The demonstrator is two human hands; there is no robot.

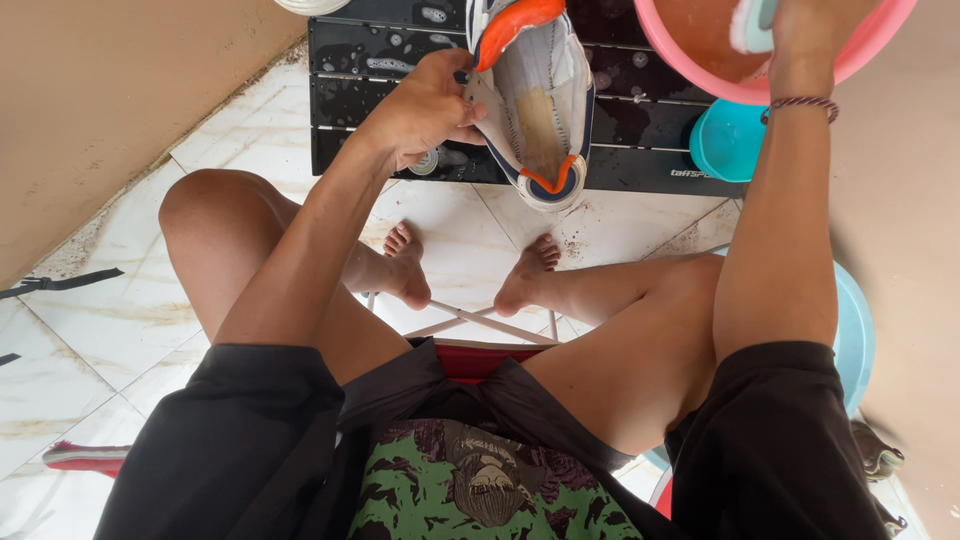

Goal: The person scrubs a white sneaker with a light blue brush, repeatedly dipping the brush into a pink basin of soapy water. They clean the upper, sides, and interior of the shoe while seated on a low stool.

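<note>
gripping a white shoe [535, 110], left hand [425, 105]; right hand [800, 30] in pink basin [690, 60].

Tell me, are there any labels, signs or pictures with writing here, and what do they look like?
Small white logo print: on the front edge of the black slatted table, right side, beside the turquoise bowl.
Picture print: on the person's shirt, bottom middle, green and black with a brown figure.
No packages or screens.

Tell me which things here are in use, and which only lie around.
In use:
- left hand holding the shoe
- right hand in the pink basin, at a brush
- wet black table under the shoe

Lying about:
- teal scoop
- black strap on the floor
- red item on the floor
</note>
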